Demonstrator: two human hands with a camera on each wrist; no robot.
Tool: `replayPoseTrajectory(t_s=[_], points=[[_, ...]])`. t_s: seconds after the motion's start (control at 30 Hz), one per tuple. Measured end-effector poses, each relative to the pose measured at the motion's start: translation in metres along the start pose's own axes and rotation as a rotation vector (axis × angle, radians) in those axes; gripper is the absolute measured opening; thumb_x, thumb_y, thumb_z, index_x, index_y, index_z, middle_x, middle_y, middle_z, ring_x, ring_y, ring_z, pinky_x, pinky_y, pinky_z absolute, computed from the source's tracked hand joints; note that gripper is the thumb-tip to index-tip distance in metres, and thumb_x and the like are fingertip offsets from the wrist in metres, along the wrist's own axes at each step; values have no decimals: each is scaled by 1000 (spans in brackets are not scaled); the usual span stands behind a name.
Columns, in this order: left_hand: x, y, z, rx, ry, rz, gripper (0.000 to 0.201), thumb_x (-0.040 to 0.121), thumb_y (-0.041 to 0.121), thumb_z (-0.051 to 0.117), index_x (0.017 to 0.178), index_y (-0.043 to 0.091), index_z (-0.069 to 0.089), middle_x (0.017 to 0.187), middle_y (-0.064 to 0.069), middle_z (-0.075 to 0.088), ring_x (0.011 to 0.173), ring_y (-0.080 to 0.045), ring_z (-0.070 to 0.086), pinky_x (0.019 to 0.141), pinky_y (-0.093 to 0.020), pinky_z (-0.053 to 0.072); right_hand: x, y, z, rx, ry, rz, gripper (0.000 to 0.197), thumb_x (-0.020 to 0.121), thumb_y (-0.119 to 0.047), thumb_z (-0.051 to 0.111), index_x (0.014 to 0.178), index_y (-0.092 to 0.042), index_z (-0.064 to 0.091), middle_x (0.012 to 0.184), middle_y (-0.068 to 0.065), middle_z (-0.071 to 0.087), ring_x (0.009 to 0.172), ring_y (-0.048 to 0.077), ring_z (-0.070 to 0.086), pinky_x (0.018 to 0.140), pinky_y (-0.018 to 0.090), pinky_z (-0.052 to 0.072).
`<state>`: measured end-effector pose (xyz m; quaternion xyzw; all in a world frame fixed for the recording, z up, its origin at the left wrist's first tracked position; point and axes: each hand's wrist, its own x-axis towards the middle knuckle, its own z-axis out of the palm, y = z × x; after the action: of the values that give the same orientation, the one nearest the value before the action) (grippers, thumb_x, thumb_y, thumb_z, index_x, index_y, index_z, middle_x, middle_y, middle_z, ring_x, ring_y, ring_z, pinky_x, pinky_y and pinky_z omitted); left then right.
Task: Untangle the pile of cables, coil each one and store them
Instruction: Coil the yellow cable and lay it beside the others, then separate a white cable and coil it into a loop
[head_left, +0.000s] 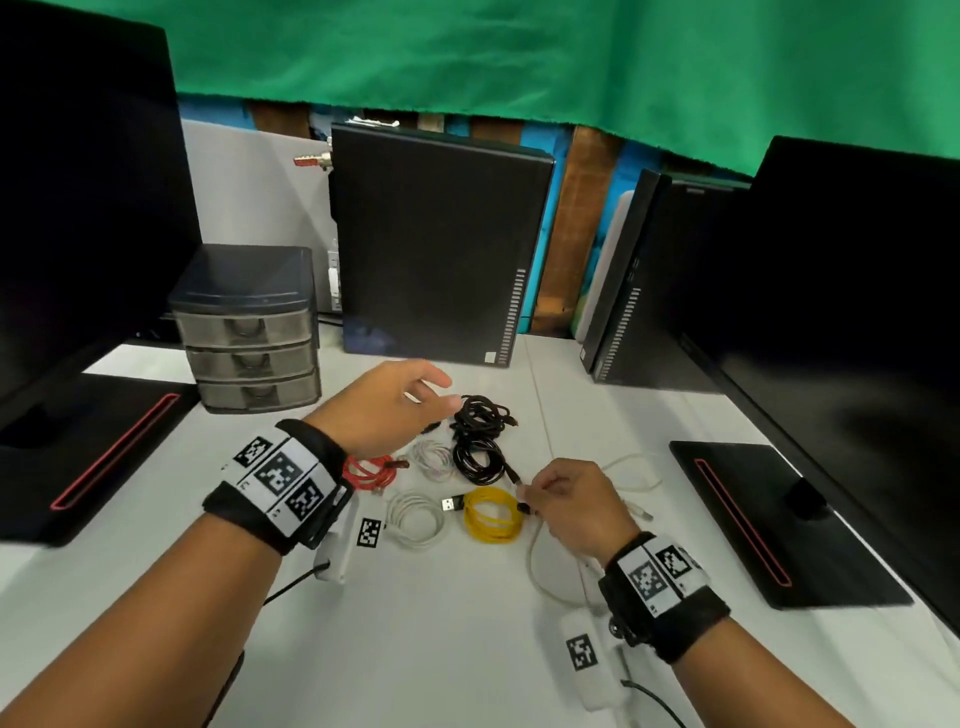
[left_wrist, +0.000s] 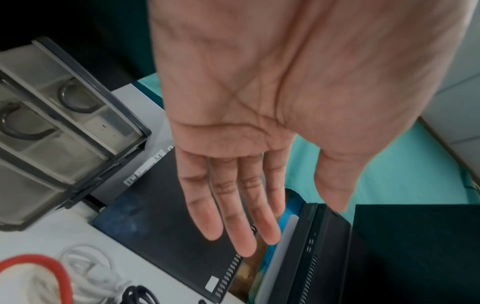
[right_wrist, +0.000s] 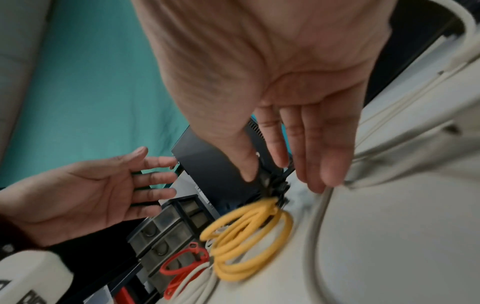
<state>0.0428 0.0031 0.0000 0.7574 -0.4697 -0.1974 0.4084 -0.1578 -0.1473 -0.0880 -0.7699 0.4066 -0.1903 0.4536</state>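
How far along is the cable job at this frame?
Done: the yellow coil, red coil, two white coils and two black coils lie wound on the table. In hand: the right hand pinches a black plug beside the yellow coil; the left hand hovers open. Left: the loose off-white cable, and storing; the drawer unit is closed.

Black wristbands (head_left: 283, 483) bearing white square-code tags, bare forearms.
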Motion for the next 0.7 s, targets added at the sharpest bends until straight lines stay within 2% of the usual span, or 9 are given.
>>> replayPoseTrajectory(t_s=[0.1,0.17,0.27,0.37,0.43,0.5,0.57,0.63,0.7], points=[[2,-2,15,-1,-53,0,26,91,44,68,112,30,65,95,7,71,88,-12,68,76,-28,54,-11,0,-23,39,32,-23,16,84,-31,80,86,-20,68,83,1,70,66,13,62,65,30,49],[2,-2,27,-11,-102,25,22,91,39,69,110,28,68,96,8,70,87,-13,68,80,-31,56,-22,3,-43,-115,31,-69,17,84,-35,79,84,-22,69,81,-2,69,72,14,64,67,25,49],[0,1,49,21,-202,74,10,92,30,69,102,28,72,91,10,71,82,-5,67,76,-24,53,-40,13,-72,-351,-52,-33,16,84,-37,78,82,-24,69,81,-5,68,77,9,64,69,22,48],[-4,4,75,41,-365,79,12,93,19,66,87,26,74,85,7,73,77,-7,66,78,-29,56,-43,26,-93,-366,4,7,13,86,-30,77,76,-23,71,76,-6,69,72,11,66,70,30,56],[-8,10,93,50,-479,32,19,93,13,62,80,23,71,75,5,69,64,-11,62,71,-31,54,-38,29,-97,-307,38,18,20,86,-28,78,69,-20,72,65,-7,68,62,8,63,62,28,55],[-12,19,111,127,-578,-17,17,95,18,60,81,20,70,72,5,66,54,-10,60,66,-30,54,-32,25,-93,-316,-33,32,25,81,-35,81,66,-17,73,61,-9,66,59,3,60,60,22,48],[-16,28,128,226,-638,-48,16,96,24,59,87,18,70,73,7,67,50,-7,59,66,-28,54,-29,20,-82,-458,-219,64,24,77,-37,81,67,-18,73,58,-10,66,59,1,59,60,21,48],[-18,33,142,301,-658,-62,20,96,29,58,92,15,72,74,8,67,51,-7,61,66,-26,54,-29,16,-73,-587,-346,88,18,79,-29,75,71,-12,72,56,-6,65,60,10,61,59,24,50],[-21,34,150,298,-684,-87,23,96,34,59,93,14,70,77,6,68,53,-8,61,63,-23,52,-30,16,-72,-641,-311,72,18,81,-24,68,75,-7,70,64,1,67,65,19,65,59,27,50]])
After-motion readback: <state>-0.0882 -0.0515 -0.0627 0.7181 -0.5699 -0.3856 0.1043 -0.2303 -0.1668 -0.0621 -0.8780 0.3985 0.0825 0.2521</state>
